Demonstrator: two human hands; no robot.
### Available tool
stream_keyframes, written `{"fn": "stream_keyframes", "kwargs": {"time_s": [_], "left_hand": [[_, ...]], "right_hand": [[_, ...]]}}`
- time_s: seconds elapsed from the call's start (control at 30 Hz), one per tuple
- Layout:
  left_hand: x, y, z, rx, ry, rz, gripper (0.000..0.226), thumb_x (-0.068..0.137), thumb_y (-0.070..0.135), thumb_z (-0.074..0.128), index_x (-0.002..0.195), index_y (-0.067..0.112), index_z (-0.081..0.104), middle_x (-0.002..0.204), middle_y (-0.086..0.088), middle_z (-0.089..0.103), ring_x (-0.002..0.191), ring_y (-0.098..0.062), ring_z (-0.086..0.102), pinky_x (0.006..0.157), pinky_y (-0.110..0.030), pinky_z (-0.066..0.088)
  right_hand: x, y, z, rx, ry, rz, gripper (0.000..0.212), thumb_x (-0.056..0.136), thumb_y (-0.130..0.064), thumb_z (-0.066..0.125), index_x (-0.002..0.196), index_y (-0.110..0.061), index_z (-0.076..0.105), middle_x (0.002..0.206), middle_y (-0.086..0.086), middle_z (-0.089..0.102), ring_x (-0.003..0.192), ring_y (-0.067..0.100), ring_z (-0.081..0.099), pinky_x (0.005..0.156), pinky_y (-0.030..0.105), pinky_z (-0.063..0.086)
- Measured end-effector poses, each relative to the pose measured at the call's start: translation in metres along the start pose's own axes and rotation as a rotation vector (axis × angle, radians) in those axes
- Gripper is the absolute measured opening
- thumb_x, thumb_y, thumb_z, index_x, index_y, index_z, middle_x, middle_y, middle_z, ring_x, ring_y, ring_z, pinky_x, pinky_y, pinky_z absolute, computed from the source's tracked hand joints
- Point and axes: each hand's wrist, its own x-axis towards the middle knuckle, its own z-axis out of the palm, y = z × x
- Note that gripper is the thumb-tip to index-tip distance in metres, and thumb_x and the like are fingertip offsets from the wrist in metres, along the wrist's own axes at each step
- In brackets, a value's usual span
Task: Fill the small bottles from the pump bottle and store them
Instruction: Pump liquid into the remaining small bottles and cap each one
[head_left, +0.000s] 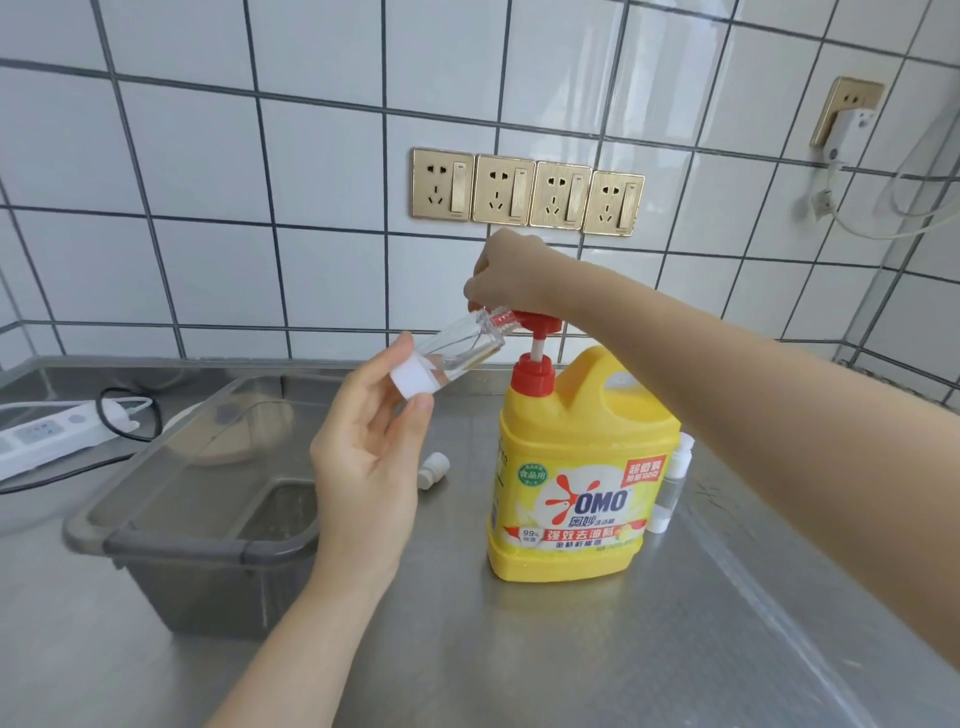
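While the left hand (369, 452) pinches a tilted small bottle (457, 349) at the red spout, the right hand (506, 275) curls over the pump bottle (576, 467) head.

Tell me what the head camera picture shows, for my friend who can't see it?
A person's left hand tilts a small clear bottle up to the red spout of a big yellow pump bottle, while the right hand rests on the pump top. They are on a metal counter, with a grey plastic bin on the left and another small bottle behind.
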Motion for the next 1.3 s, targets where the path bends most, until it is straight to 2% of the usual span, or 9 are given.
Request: {"fn": "stream_keyframes", "kwargs": {"time_s": [0.1, 0.27, 0.37, 0.5, 0.67, 0.87, 1.03, 1.17, 1.3], "left_hand": [[0.0, 0.0, 0.0, -0.012, 0.0, 0.01, 0.035, 0.093, -0.006, 0.057, 0.126, 0.006, 0.059, 0.126, 0.0, 0.067, 0.121, -0.012, 0.061, 0.097, -0.019, 0.046], [0.0, 0.0, 0.0, -0.024, 0.017, 0.012, 0.033, 0.09, -0.006, 0.061, 0.12, 0.007, 0.062, 0.119, 0.003, 0.071, 0.117, -0.012, 0.064, 0.095, -0.02, 0.049], [-0.002, 0.001, 0.002, -0.025, 0.034, 0.009, 0.033, 0.087, -0.007, 0.063, 0.112, 0.014, 0.064, 0.11, 0.008, 0.073, 0.112, -0.009, 0.066, 0.09, -0.017, 0.049], [-0.004, -0.001, 0.003, -0.015, 0.073, -0.006, 0.035, 0.086, -0.009, 0.065, 0.106, 0.02, 0.066, 0.104, 0.01, 0.075, 0.106, -0.008, 0.068, 0.085, -0.015, 0.05], [-0.006, -0.007, 0.003, 0.001, 0.111, -0.024, 0.035, 0.084, -0.007, 0.068, 0.107, 0.019, 0.068, 0.105, 0.003, 0.075, 0.105, -0.012, 0.069, 0.083, -0.016, 0.051], [-0.005, -0.007, 0.002, 0.021, 0.128, -0.052, 0.036, 0.084, -0.005, 0.07, 0.108, 0.021, 0.07, 0.106, 0.009, 0.075, 0.104, -0.008, 0.07, 0.084, -0.015, 0.051], [-0.005, -0.002, 0.003, 0.035, 0.084, -0.067, 0.039, 0.088, 0.001, 0.067, 0.118, 0.025, 0.065, 0.112, 0.022, 0.07, 0.11, 0.001, 0.065, 0.086, -0.011, 0.048], [-0.009, 0.0, 0.006, 0.07, 0.029, -0.053, 0.044, 0.092, 0.005, 0.062, 0.134, 0.016, 0.056, 0.107, 0.035, 0.067, 0.092, 0.011, 0.064, 0.073, -0.005, 0.048], [-0.007, 0.001, 0.005, 0.057, 0.041, -0.025, 0.043, 0.092, 0.003, 0.061, 0.133, 0.015, 0.057, 0.124, 0.018, 0.066, 0.117, 0.002, 0.061, 0.088, -0.01, 0.047]], "right_hand": [[-0.003, 0.002, -0.002, 0.024, -0.037, 0.036, 0.019, 0.088, -0.013, 0.052, 0.098, 0.001, 0.061, 0.061, 0.007, 0.051, 0.041, 0.015, 0.047, 0.031, 0.009, 0.03], [-0.003, 0.002, 0.001, 0.116, -0.119, 0.129, 0.018, 0.09, -0.007, 0.046, 0.073, -0.003, 0.044, 0.045, 0.01, 0.053, 0.021, 0.016, 0.045, 0.034, 0.016, 0.04], [-0.005, 0.003, 0.005, 0.117, -0.156, 0.175, 0.023, 0.091, -0.007, 0.045, 0.068, -0.004, 0.04, 0.037, 0.007, 0.048, 0.017, 0.014, 0.039, 0.033, 0.008, 0.033], [-0.003, 0.004, 0.012, 0.06, -0.107, 0.16, 0.02, 0.092, -0.012, 0.049, 0.073, -0.006, 0.043, 0.054, 0.005, 0.049, 0.024, 0.014, 0.048, 0.034, 0.01, 0.031], [-0.001, 0.006, 0.022, -0.016, -0.051, 0.153, 0.025, 0.087, -0.012, 0.05, 0.066, -0.012, 0.036, 0.065, 0.003, 0.041, 0.049, 0.018, 0.036, 0.047, 0.02, 0.025], [-0.003, 0.005, 0.021, 0.014, -0.021, 0.143, 0.024, 0.086, -0.01, 0.05, 0.066, -0.011, 0.037, 0.063, 0.003, 0.041, 0.049, 0.018, 0.035, 0.047, 0.019, 0.026], [-0.007, 0.001, 0.006, 0.11, -0.057, 0.115, 0.018, 0.087, -0.005, 0.043, 0.082, 0.002, 0.059, 0.041, 0.008, 0.054, 0.02, 0.015, 0.045, 0.031, 0.012, 0.037], [-0.004, -0.001, 0.0, 0.042, -0.014, 0.054, 0.025, 0.085, -0.008, 0.047, 0.096, 0.002, 0.068, 0.044, 0.005, 0.056, 0.027, 0.012, 0.048, 0.033, 0.012, 0.036], [-0.007, -0.004, 0.0, 0.015, -0.025, 0.033, 0.015, 0.085, -0.007, 0.049, 0.085, 0.0, 0.062, 0.043, 0.004, 0.049, 0.018, 0.006, 0.039, 0.028, 0.007, 0.027]]}}
